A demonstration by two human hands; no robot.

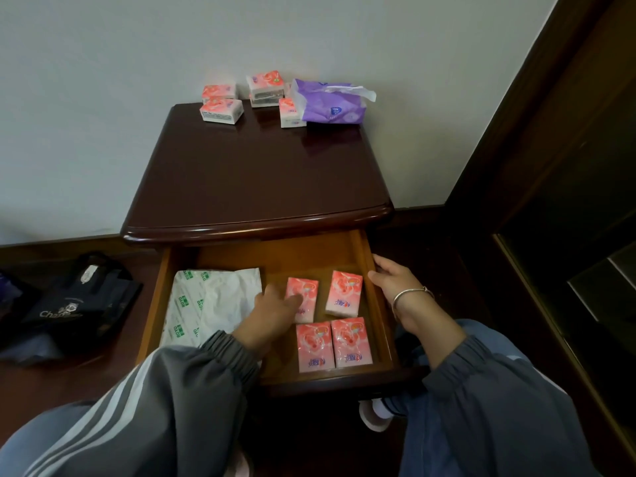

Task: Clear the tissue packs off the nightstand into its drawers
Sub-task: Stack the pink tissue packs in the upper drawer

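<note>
The dark wooden nightstand [254,173] has its top drawer [382,304] pulled out. Several pink tissue packs lie flat inside it on the right. My left hand [272,315] reaches into the drawer and its fingers lie on the upper left pack [304,292]; the grip is unclear. Two more packs [334,346] lie side by side nearer the drawer front. My right hand [395,284] rests on the drawer's right wall, fingers relaxed. At the back of the nightstand top stand several pink packs [222,110] and a purple soft tissue pack [332,103].
A white printed plastic bag [206,301] fills the drawer's left side. A dark tote bag [82,297] lies on the floor at the left. Dark wooden furniture [564,201] stands at the right. The white wall is right behind the nightstand.
</note>
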